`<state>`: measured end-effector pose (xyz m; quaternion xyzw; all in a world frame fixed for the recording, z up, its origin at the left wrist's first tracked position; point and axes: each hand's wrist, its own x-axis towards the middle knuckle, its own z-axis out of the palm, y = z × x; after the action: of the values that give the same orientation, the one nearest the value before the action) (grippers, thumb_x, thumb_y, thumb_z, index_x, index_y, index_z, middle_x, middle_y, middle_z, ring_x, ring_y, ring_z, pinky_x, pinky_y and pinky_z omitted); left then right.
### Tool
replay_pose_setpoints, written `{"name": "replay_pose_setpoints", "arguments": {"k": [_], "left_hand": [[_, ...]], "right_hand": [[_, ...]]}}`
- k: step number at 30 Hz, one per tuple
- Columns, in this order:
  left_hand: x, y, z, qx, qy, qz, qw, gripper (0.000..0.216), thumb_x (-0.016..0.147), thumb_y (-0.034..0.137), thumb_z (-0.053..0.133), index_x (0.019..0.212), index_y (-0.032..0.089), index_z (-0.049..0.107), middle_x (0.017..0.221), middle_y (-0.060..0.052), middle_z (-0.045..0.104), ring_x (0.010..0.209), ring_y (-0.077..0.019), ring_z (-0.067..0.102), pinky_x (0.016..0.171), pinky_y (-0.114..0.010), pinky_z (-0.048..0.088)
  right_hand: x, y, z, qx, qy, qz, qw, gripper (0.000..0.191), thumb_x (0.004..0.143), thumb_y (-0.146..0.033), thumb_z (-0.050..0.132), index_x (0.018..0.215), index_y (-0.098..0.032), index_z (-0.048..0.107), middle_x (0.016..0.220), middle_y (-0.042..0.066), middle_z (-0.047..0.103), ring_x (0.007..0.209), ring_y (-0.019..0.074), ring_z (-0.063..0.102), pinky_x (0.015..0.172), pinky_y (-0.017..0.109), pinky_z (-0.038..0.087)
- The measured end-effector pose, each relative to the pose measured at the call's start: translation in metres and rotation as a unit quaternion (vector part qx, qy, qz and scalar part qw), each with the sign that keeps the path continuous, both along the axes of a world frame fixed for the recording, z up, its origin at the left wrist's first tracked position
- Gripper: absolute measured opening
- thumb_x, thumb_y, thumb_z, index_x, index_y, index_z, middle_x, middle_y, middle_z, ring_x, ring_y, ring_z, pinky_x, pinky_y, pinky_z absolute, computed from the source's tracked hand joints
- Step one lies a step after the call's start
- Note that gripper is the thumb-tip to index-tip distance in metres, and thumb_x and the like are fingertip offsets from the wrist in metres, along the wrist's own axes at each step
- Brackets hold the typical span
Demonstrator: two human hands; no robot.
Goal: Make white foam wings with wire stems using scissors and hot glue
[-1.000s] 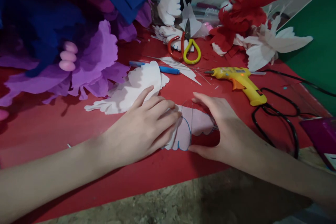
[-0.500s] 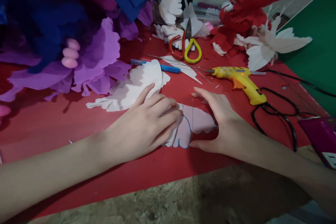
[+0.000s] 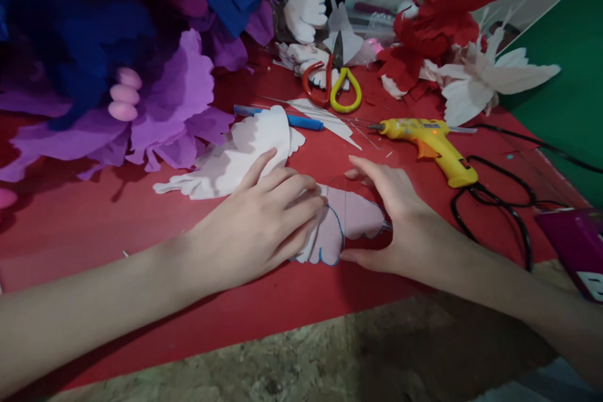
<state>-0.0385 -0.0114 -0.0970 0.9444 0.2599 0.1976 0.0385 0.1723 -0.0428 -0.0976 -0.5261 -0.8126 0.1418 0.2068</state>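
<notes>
My left hand point(image 3: 264, 220) lies palm down with its fingers stretched out over a white scalloped cutout point(image 3: 325, 239), pressing on it. Blue pen lines edge this wing-shaped piece. A thin straight line, like a wire point(image 3: 345, 213), runs across the cutout; what it is exactly I cannot make out. On the right, my right hand point(image 3: 391, 213) is open, thumb and fingers spread apart around the right end of the cutout. The thumb tip is close to the cutout's lower edge. Another white cutout stack point(image 3: 240, 157) lies just beyond my left hand.
A yellow glue gun point(image 3: 428, 141) with a black cord lies to the right. Behind are scissors point(image 3: 345, 91), a blue pen point(image 3: 304, 122) and white cutouts. Purple paper petals point(image 3: 174, 94) fill the left; red point(image 3: 447, 12) and white paper butterflies point(image 3: 499, 78) stand back right. A magenta phone-like object point(image 3: 570, 245) sits at right.
Almost nothing differs. Both hands keep their places over the cutout, and the view has shifted very slightly.
</notes>
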Motion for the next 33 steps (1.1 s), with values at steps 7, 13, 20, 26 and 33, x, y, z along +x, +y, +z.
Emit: {"name": "replay_pose_setpoints", "arguments": {"k": [7,13,20,26,33], "left_hand": [[-0.001,-0.002,0.0,-0.006,0.009,0.004,1.0,0.034,0.095,0.02,0.031,0.101,0.013,0.063,0.097,-0.008,0.063,0.093,-0.0217,0.057,0.104,-0.056,0.029],[-0.001,-0.001,0.0,0.007,0.006,0.0,1.0,0.035,0.095,0.021,0.03,0.102,0.011,0.063,0.093,-0.008,0.063,0.09,-0.0218,0.058,0.103,-0.056,0.03],[-0.001,-0.001,-0.001,0.005,0.0,-0.001,1.0,0.032,0.094,0.02,0.032,0.103,0.011,0.062,0.094,-0.008,0.062,0.091,-0.022,0.057,0.103,-0.057,0.03],[-0.001,-0.001,0.001,-0.02,0.005,0.001,1.0,0.036,0.094,0.02,0.029,0.105,0.012,0.062,0.095,-0.009,0.062,0.094,-0.0221,0.057,0.105,-0.056,0.027],[-0.002,0.0,0.005,-0.108,0.004,0.018,0.994,0.032,0.094,0.025,0.032,0.103,0.016,0.061,0.106,-0.008,0.06,0.102,-0.0216,0.055,0.107,-0.056,0.02]], "right_hand": [[0.002,0.001,0.003,-0.009,0.021,0.007,1.0,0.086,0.061,-0.044,0.07,0.133,-0.017,0.03,0.117,0.014,0.05,0.108,0.0272,0.05,0.088,0.045,0.046],[-0.004,0.002,0.001,-0.004,0.036,0.045,0.998,0.086,0.063,-0.04,0.069,0.135,-0.019,0.027,0.119,0.013,0.049,0.111,0.0272,0.048,0.09,0.045,0.045],[-0.002,0.007,0.0,-0.029,0.007,0.07,0.997,0.087,0.065,-0.047,0.069,0.136,-0.021,0.025,0.124,0.014,0.048,0.115,0.0293,0.046,0.09,0.048,0.044],[0.009,0.011,0.017,0.04,-0.018,0.076,0.996,0.061,0.077,-0.046,0.06,0.126,-0.018,0.039,0.12,0.013,0.053,0.11,0.0249,0.052,0.09,0.042,0.046],[0.016,-0.003,0.011,0.159,-0.073,0.17,0.97,0.024,0.086,-0.017,0.046,0.109,-0.014,0.052,0.108,0.011,0.063,0.105,0.0189,0.056,0.087,0.035,0.047]]}}
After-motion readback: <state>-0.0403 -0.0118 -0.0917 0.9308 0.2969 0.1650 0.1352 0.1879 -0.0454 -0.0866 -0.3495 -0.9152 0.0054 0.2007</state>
